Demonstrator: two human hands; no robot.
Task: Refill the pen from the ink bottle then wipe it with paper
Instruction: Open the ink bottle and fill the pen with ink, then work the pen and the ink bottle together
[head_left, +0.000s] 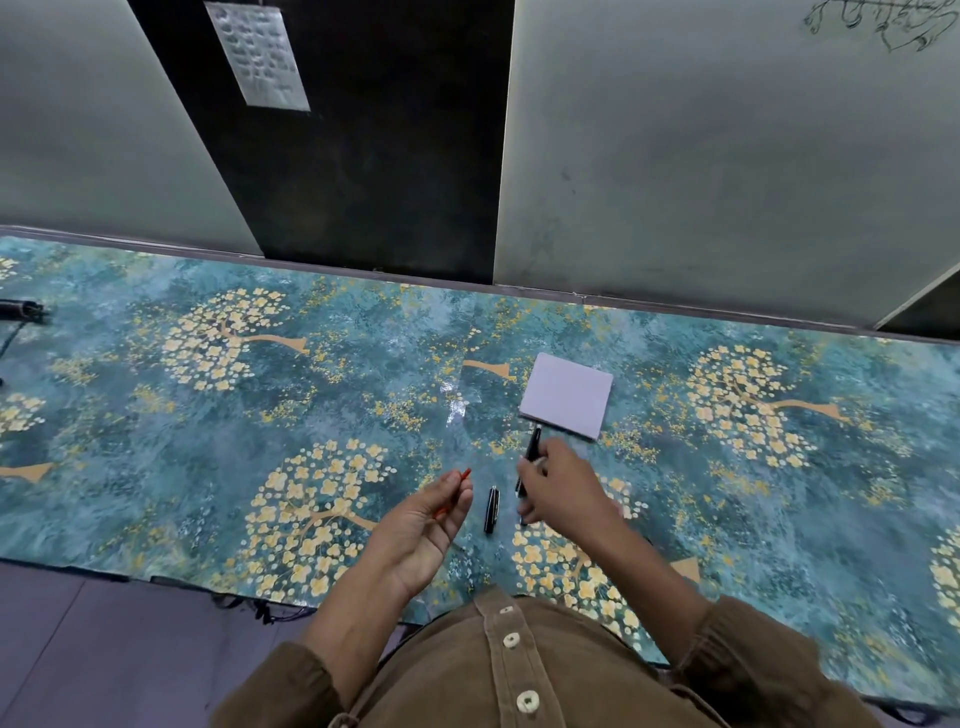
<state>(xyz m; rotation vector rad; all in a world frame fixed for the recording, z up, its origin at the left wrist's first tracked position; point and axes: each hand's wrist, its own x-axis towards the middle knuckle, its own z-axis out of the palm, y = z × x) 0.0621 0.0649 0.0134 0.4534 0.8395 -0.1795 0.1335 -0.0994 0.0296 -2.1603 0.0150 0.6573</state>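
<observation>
A slim red refill (453, 492) is pinched between the thumb and curled fingers of the left hand (427, 525), which is turned palm up above the table, with the refill's red tip pointing up and away beyond the fingertips. Just to the right of that hand, a black pen cap (491, 509) is seen lying on the patterned tablecloth (208, 415), apart from both hands and roughly in line with the arms. On the far side of the cap, a black pen barrel (532, 448) is gripped by the right hand (558, 488), back upward, with the fingers curled round it; the barrel's upper end sticks out beyond the knuckles, and a short dark part shows below the hand. Whether the barrel's lower end touches the cloth cannot be told. Just beyond the tip of the held barrel, a folded square of pale lilac paper (567, 395) is laid flat on the cloth, with its near corner close to the pen's end but not touching it. Both forearms are bare below pushed-up brown sleeves, and a brown buttoned shirt (519, 675) fills the near edge of the view. Far to the left of the left hand, at the table's end, a dark object with a cable (23, 310) is lying. Behind the table, grey wall panels (701, 156) are separated by a dark strip bearing a printed sheet (257, 54).
</observation>
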